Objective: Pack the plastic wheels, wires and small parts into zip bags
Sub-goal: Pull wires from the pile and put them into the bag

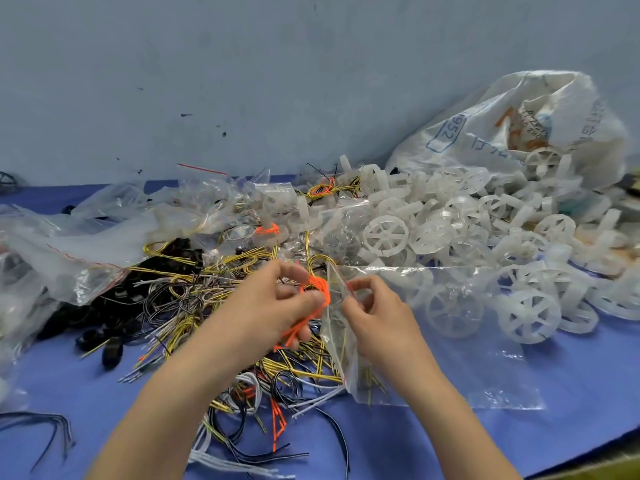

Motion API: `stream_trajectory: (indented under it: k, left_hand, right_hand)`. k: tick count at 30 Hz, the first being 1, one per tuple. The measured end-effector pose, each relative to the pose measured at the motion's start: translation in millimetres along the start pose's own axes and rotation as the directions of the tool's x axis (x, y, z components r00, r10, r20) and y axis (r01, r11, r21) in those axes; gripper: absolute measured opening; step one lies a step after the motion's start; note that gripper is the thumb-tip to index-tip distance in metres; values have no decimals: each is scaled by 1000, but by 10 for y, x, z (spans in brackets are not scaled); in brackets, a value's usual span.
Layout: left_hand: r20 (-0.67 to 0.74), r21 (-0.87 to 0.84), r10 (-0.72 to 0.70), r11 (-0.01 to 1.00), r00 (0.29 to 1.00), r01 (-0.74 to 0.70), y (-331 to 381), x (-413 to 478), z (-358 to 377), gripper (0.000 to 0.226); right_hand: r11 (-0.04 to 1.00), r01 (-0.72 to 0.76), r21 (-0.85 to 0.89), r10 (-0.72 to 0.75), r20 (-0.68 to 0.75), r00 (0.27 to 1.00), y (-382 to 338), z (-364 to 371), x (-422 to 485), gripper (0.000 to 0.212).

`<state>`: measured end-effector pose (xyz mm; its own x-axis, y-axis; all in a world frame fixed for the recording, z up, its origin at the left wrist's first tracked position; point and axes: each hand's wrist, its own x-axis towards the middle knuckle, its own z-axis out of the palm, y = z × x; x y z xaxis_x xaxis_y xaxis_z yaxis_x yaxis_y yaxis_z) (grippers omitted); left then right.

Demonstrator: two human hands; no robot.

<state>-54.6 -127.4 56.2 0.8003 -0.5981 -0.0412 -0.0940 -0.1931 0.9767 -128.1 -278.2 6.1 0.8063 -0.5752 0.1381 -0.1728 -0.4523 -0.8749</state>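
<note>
Head view, as I log it.
1. Left hand (277, 303), centre frame: fingers (311, 299) pinching a bunch of orange wires (320, 287) at the mouth of the zip bag (349, 372).
2. Right hand (374, 313), just right of it: fingers (360, 285) pinching the bag's top edge, and the bag hangs below.
3. Wire tangle (214, 292) in yellow, black and white, lower centre on the blue surface (588, 375).
4. Plastic wheels (485, 230), heaped at right, spilling from a white sack (519, 126) at upper right.
5. Clear bags (207, 202), piled at left.
</note>
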Motion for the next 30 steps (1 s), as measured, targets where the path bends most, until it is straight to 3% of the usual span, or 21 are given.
stream_trajectory:
  k: [4, 9, 15, 18, 21, 24, 30]
  left_hand:
    - [-4, 83, -34, 996, 999, 34, -190, 67, 185, 49]
    - [82, 16, -66, 998, 994, 65, -243, 90, 281, 12]
    - [-79, -38, 23, 999, 997, -26, -185, 147, 355, 11]
    - [24, -99, 55, 994, 998, -52, -166, 173, 389, 4]
    - [143, -77, 77, 995, 987, -66, -163, 170, 429, 23]
    - [234, -76, 27, 997, 972, -10, -176, 148, 465, 33]
    - [420, -295, 3, 946, 907, 134, -144, 130, 484, 39]
  right_hand:
    - [1000, 19, 1, -19, -46, 999, -45, -5, -10, 2]
    - [994, 76, -75, -84, -100, 992, -150, 23, -47, 4]
    - [978, 137, -160, -157, -121, 980, -251, 63, -126, 2]
    - [980, 137, -141, -155, -130, 979, -273, 29, -120, 3]
    - [983, 125, -131, -140, -117, 983, -278, 10, -129, 3]
    - [980, 135, -145, -150, -103, 983, -289, 16, -165, 2]
    - [979, 122, -162, -136, -82, 987, -345, -5, -200, 4]
